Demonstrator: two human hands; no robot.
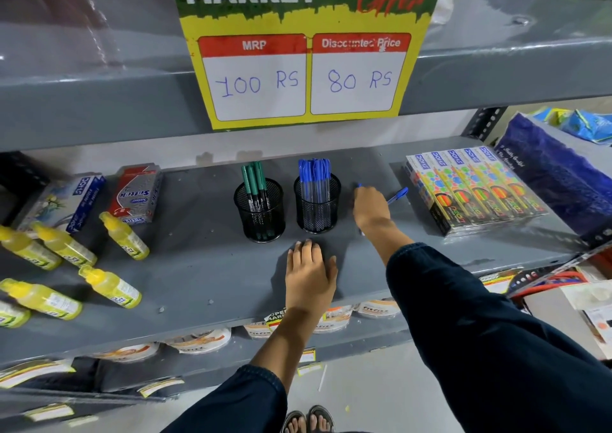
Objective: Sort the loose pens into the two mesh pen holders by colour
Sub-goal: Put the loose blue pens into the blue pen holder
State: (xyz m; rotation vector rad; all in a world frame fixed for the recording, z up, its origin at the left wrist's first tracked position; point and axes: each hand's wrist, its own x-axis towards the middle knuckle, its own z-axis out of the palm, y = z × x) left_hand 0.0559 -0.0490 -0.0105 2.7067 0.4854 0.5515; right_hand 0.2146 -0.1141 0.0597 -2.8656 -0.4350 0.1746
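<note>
Two black mesh pen holders stand side by side on the grey shelf. The left holder contains a few green pens. The right holder is packed with several blue pens. My right hand is just right of the blue holder, closed on blue pens; one blue cap sticks out to the right and another blue tip shows at the left of the hand. My left hand lies flat on the shelf in front of the holders, fingers spread, holding nothing.
Several yellow bottles lie on the shelf's left side, behind them flat boxes. A row of neon pencil boxes lies at the right beside a blue bag. A price sign hangs from the upper shelf.
</note>
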